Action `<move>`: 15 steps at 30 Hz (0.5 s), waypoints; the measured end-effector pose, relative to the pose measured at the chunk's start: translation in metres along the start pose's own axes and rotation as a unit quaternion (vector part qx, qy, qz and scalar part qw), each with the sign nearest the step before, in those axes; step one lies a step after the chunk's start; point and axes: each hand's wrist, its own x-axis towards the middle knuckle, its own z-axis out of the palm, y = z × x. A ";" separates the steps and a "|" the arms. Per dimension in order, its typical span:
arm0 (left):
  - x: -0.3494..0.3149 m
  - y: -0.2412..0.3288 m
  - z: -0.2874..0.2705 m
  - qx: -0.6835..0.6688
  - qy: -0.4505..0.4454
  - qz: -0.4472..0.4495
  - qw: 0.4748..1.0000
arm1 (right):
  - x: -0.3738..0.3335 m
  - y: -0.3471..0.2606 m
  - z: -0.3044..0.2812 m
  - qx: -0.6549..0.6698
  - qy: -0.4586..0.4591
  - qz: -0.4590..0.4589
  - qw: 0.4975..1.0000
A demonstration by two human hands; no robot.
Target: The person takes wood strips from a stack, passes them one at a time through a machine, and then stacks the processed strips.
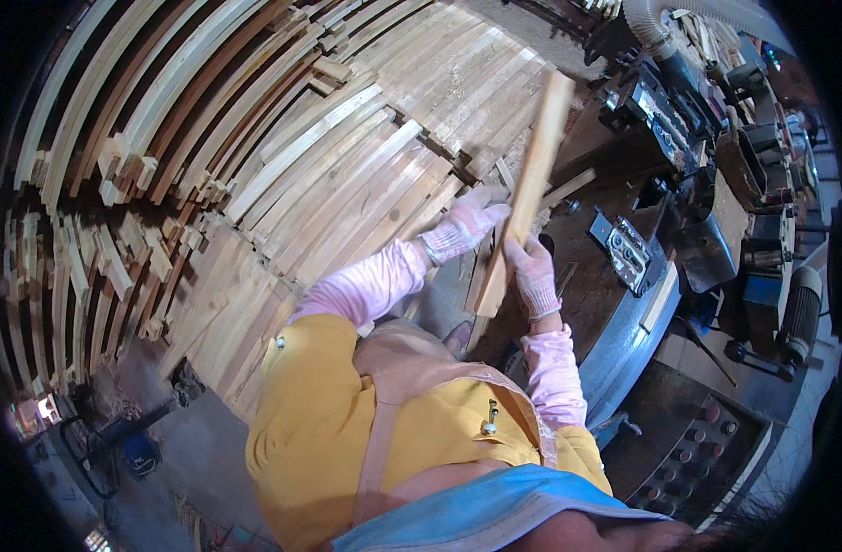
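A pale wooden board [537, 152] is held aslant in front of me, its far end raised toward the upper right. My right hand [531, 269], in a light knitted glove, is closed on the board's right side near its lower end. My left hand [469, 224], gloved as well, is at the board's left edge with bent fingers against it; some of its fingertips are hidden. Below and beyond the left hand lie rows of similar wooden strips [347, 189], packed side by side.
Stacked curved wood pieces [191, 83] rise at the left. A woodworking machine with a dark table [582, 230] and metal fittings [628, 256] stands close on the right. Near me at lower right is a control panel [683, 451] with several buttons. A ribbed hose [648, 26] hangs at the upper right.
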 end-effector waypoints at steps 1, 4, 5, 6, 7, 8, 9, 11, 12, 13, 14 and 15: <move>0.015 -0.003 -0.016 0.067 0.039 -0.044 0.996 | -0.007 -0.013 -0.005 -0.023 0.043 -0.004 0.999; 0.069 -0.016 -0.108 0.265 0.145 -0.165 0.939 | -0.051 -0.024 -0.061 0.014 0.190 0.012 0.982; 0.073 -0.040 -0.156 0.207 0.196 -0.016 0.958 | -0.077 -0.026 -0.079 0.041 0.243 0.014 0.969; 0.083 -0.057 -0.203 0.255 0.232 -0.054 0.937 | -0.108 -0.017 -0.115 -0.028 0.288 0.063 0.955; 0.082 -0.091 -0.255 0.409 0.304 -0.091 0.856 | -0.138 -0.005 -0.139 -0.134 0.355 0.076 0.922; 0.073 -0.121 -0.305 0.449 0.342 -0.127 0.816 | -0.168 0.003 -0.156 -0.163 0.384 0.104 0.903; 0.066 -0.109 -0.327 0.566 0.286 -0.207 0.745 | -0.208 0.035 -0.170 -0.253 0.439 0.065 0.860; 0.036 -0.121 -0.356 0.547 0.288 -0.315 0.720 | -0.263 0.081 -0.175 -0.400 0.482 0.078 0.776; 0.036 -0.118 -0.358 0.536 0.247 -0.323 0.740 | -0.284 0.096 -0.170 -0.457 0.481 0.135 0.736; 0.024 -0.114 -0.366 0.519 0.214 -0.340 0.754 | -0.289 0.119 -0.175 -0.467 0.507 0.159 0.707; 0.016 -0.111 -0.372 0.504 0.181 -0.353 0.768 | -0.287 0.139 -0.181 -0.473 0.535 0.183 0.675; 0.008 -0.115 -0.366 0.513 0.189 -0.369 0.751 | -0.275 0.142 -0.187 -0.485 0.538 0.182 0.665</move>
